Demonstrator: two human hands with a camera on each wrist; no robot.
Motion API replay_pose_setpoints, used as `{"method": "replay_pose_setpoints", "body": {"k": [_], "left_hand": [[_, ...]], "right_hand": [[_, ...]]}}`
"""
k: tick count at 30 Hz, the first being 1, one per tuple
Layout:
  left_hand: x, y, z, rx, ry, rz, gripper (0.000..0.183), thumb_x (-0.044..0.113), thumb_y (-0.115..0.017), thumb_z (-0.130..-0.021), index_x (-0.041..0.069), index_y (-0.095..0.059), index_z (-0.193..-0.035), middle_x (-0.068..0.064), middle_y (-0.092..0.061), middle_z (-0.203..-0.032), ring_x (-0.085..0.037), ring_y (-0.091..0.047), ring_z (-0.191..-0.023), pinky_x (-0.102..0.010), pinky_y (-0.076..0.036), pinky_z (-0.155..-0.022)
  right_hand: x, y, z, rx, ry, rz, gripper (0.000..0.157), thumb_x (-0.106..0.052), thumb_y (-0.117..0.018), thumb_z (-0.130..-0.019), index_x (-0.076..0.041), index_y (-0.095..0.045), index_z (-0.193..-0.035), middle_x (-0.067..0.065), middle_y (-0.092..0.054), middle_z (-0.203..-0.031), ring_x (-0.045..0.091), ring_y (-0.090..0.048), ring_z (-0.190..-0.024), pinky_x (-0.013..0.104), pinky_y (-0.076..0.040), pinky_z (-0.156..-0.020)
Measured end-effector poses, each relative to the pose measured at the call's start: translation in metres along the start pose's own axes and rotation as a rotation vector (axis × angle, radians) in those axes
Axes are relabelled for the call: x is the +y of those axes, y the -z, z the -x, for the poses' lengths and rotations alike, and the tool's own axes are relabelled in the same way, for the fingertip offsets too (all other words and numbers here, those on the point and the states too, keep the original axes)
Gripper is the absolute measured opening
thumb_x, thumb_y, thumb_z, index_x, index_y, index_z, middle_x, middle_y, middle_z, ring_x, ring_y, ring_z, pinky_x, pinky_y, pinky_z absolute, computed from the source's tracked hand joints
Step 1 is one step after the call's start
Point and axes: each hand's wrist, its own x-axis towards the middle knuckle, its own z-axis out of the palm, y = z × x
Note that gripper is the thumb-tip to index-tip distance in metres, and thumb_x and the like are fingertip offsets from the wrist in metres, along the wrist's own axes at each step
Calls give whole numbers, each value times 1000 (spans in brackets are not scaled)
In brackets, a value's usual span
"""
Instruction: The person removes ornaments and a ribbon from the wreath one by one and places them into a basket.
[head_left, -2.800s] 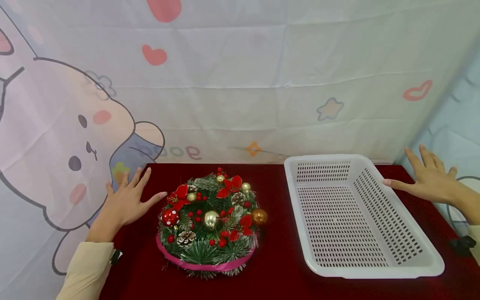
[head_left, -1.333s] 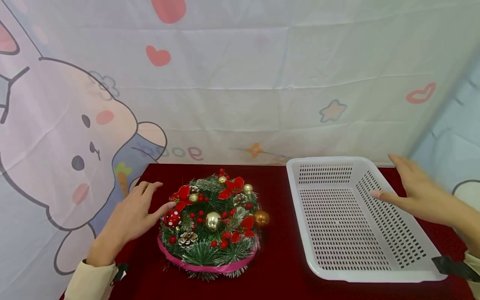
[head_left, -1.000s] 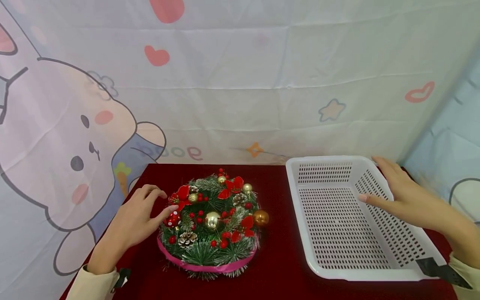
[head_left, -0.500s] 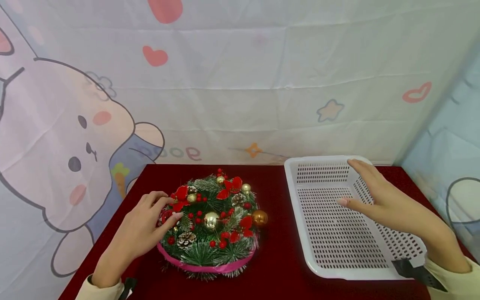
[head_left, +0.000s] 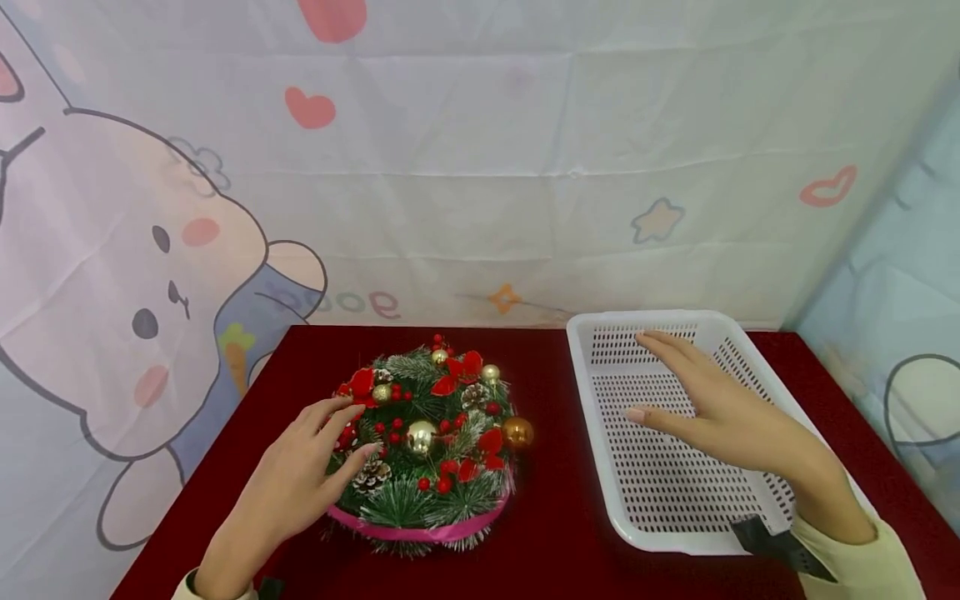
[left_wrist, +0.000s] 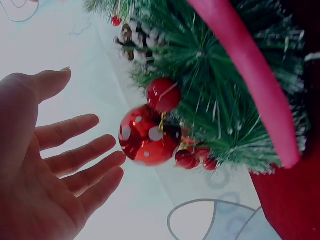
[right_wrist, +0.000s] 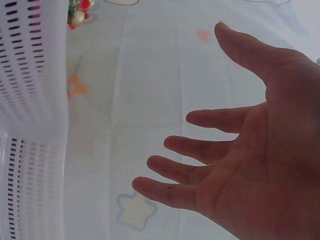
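A green Christmas wreath (head_left: 401, 508) with a pink ribbon band lies on the dark red cloth, decorated with red flowers, pine cones, berries and gold baubles. My left hand (head_left: 296, 475) hovers over its left side with loosely bent fingers and holds nothing. In the left wrist view, a red bauble with white dots (left_wrist: 147, 140) hangs right by those fingertips. My right hand (head_left: 720, 417) reaches over the white plastic basket (head_left: 596, 454), fingers extended and thumb apart, with nothing in its grasp. An amber bauble (head_left: 517, 432) sits at the wreath's right edge.
The dark red cloth (head_left: 543, 517) covers the table. Behind it hangs a pale printed curtain (head_left: 465, 208) with a cartoon rabbit, hearts and stars. A strip of cloth separates the wreath from the perforated basket.
Both hands have moved inward: the left from beside the wreath to over its left edge, the right from beyond the basket's right rim to above its inside. Wreath and basket stay put.
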Motion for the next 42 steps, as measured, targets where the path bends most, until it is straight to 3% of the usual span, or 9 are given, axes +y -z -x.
{"method": "replay_pose_setpoints", "body": {"k": [7,11,16,19,32,42], "left_hand": [[6,-9,6,5,-5,-4,58,36,-79,-94,4,-64,-140,-18,-62,-144,-36,-60,-132,-54,-62,-98],[13,-13,11,-37,-16,-6,61,39,-77,-96,3,-63,-143,-18,-58,-151,-39,-58,-139,-57,-58,-105],[22,-18,18,-102,-9,-15,69,42,-74,-98,2,-56,-151,-18,-50,-161,-43,-45,-152,-62,-48,-116],[25,-20,21,-108,-10,-27,72,43,-75,-97,2,-53,-153,-18,-46,-164,-43,-41,-154,-61,-47,-118],[35,-25,30,-130,-44,-50,72,47,-72,-98,4,-53,-154,-15,-48,-164,-36,-48,-152,-50,-48,-117],[35,-33,36,-113,-94,-117,75,48,-75,-95,3,-56,-152,-15,-52,-161,-33,-50,-151,-52,-44,-121]], "right_hand": [[-15,-8,-8,-15,43,-1,82,-50,-70,-99,-14,-36,-165,15,-36,-168,41,-35,-155,71,-35,-121],[-23,-16,-11,-31,70,-12,80,-50,-69,-100,-15,-37,-164,13,-36,-169,40,-37,-155,69,-36,-122],[-31,-25,-16,-53,67,-28,82,-55,-67,-100,-12,-38,-164,13,-35,-170,41,-36,-156,68,-36,-123],[-36,-28,-20,-63,57,-48,82,-56,-66,-100,-13,-38,-164,14,-33,-171,41,-35,-157,69,-36,-123],[-61,-47,-38,-106,59,-119,80,-57,-68,-98,-17,-42,-162,11,-37,-170,39,-36,-158,69,-34,-125],[-81,-63,-51,-125,93,-188,78,-54,-72,-96,-23,-43,-161,4,-38,-169,30,-39,-157,61,-39,-126]]}}
